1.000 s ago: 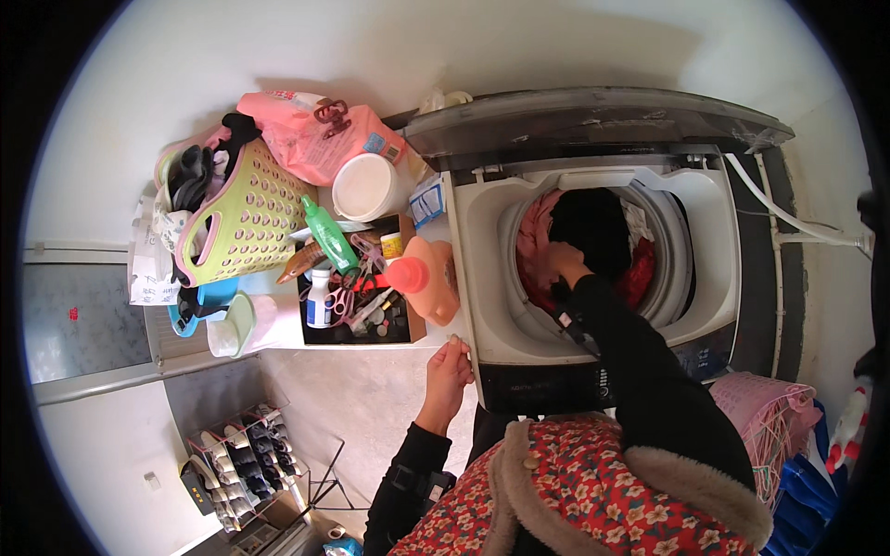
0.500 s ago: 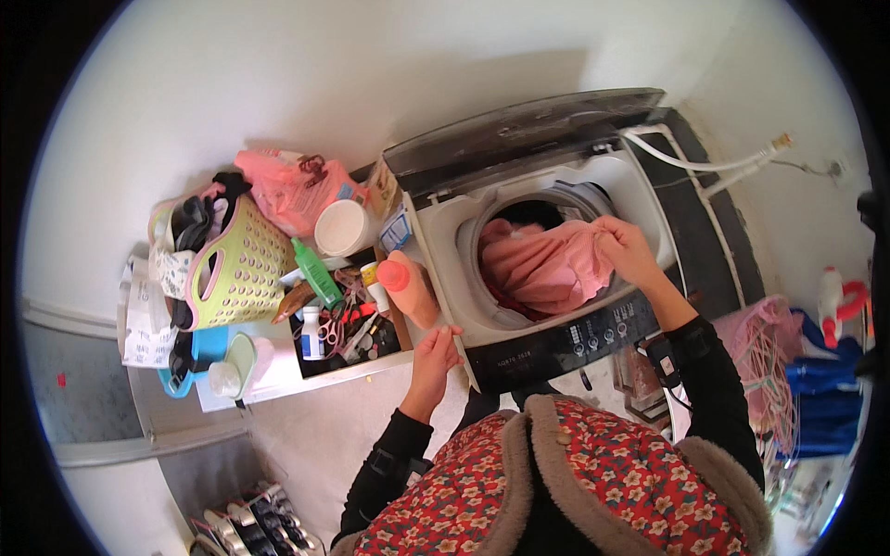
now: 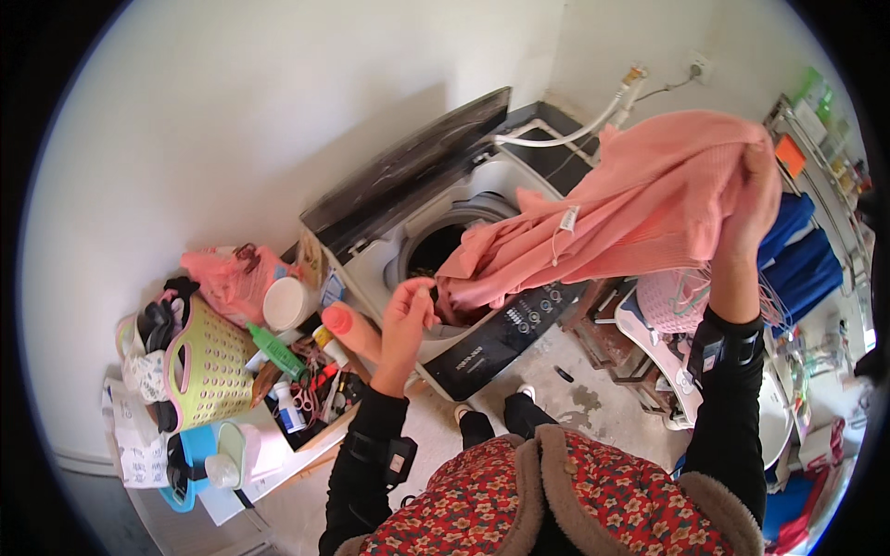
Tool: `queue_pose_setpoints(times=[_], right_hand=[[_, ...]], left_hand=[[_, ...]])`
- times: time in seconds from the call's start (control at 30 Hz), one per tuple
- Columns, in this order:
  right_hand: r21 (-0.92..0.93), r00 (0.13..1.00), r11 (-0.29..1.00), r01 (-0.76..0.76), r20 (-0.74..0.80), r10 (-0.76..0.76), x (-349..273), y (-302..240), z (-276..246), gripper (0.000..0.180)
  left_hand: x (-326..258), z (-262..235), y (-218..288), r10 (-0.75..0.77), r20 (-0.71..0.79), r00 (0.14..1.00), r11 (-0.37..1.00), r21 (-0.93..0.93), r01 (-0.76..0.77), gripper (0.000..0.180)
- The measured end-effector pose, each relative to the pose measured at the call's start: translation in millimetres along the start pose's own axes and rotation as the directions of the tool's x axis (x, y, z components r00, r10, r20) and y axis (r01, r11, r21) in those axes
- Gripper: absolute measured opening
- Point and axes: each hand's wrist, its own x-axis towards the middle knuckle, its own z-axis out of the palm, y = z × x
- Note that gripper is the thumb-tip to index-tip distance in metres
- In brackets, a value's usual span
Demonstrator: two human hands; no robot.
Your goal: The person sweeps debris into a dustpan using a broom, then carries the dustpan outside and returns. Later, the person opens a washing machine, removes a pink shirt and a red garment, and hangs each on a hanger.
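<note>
in the head view, the right hand [image 3: 753, 199] grips one end of a long, soft-looking pink ribbed garment [image 3: 640, 204] with a small white tag [image 3: 568, 219], holding it high on the right, probably so the cloth hangs lengthwise. its lower end trails left over the mouth of a white-and-black top-loading washing machine [image 3: 468, 366]. the left hand [image 3: 405, 310] is beside that end, fingers curled narrow; i cannot tell whether they pinch the cloth. the flat dark lid [image 3: 408, 171] stands raised at the far side, presumably to leave the tub accessible. near left, an orange plastic bottle with a red cap [image 3: 358, 335] stands beside the machine, perhaps for easy reach.
</note>
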Motion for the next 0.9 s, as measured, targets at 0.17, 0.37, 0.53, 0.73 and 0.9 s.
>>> queue_pose_setpoints(times=[0.17, 0.37, 0.53, 0.73, 0.9], right_hand=[[-0.016, 0.919, 0.984, 0.176, -0.355, -0.17, 19, -62, -79, 0.026], [-0.159, 0.873, 0.966, 0.203, -0.417, -0.252, 36, -131, -222, 0.025], [-0.254, 0.885, 0.966, -0.055, -0.461, -0.071, -4, -152, -384, 0.025], [-0.161, 0.786, 0.907, -0.388, -0.572, 0.235, -148, -188, -550, 0.024], [-0.086, 0.755, 0.893, -0.442, -0.574, 0.319, -177, -177, -584, 0.024]], left_hand=[[39, 57, 40, 0.238, 0.252, 0.938, 0.932, 0.214, -0.294, 0.04], [17, 209, 54, 0.224, 0.748, 0.624, 0.932, 0.023, -0.362, 0.076], [-48, 325, 14, -0.051, 0.905, 0.422, 0.99, 0.102, -0.097, 0.055], [-118, 395, -38, 0.163, 0.869, 0.468, 0.671, 0.25, -0.698, 0.026], [-154, 389, -57, 0.095, 0.847, 0.523, 0.654, 0.343, -0.674, 0.019]])
